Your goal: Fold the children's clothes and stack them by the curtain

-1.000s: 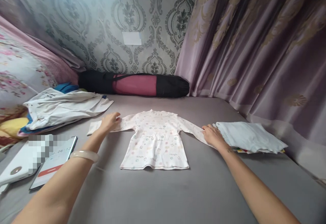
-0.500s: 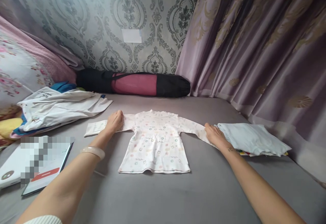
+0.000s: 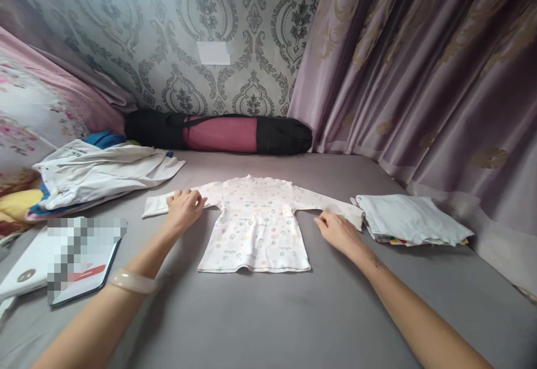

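Observation:
A small white long-sleeved shirt with a pastel print lies flat, its collar away from me and both sleeves spread sideways. My left hand is over the left sleeve with loosely bent fingers and thumb apart; no cloth shows pinched in it. Part of that sleeve is hidden beneath the hand, and its cuff shows beyond. Just below the right sleeve, my right hand has its fingers curled together with nothing visible in them. The right cuff ends beside a stack of folded light-blue clothes.
Everything lies on a grey sheet. Loose white clothing is heaped at the left, above a white object and a tablet. A black and pink roll bag lies along the wall; purple curtains hang at the right.
My right hand has let go of the right sleeve and moved inward and toward me. My left hand has loosened its fingers and shifted slightly left. The view has tilted a little.

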### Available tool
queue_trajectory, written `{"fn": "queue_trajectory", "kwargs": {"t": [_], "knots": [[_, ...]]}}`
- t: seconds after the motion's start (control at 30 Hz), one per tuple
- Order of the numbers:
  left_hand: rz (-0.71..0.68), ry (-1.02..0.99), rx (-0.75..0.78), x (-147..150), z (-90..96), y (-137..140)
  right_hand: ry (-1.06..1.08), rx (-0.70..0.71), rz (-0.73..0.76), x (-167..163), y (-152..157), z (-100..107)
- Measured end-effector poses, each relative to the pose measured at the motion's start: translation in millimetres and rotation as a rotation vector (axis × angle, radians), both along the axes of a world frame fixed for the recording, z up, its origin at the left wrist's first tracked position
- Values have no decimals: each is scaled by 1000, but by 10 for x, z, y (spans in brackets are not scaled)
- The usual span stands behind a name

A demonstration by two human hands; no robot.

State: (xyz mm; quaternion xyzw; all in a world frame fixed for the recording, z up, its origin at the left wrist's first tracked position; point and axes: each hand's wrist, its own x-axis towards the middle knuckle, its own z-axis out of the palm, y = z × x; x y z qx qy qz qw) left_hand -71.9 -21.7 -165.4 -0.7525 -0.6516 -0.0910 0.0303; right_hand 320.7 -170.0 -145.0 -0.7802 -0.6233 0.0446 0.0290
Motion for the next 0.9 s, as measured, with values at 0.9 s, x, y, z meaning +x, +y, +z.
{"fn": "queue_trajectory", "kwargs": {"t": [0.9], "knots": [[-73, -300, -451, -58, 128, -889, 320, -249, 60, -386, -370, 70]]}}
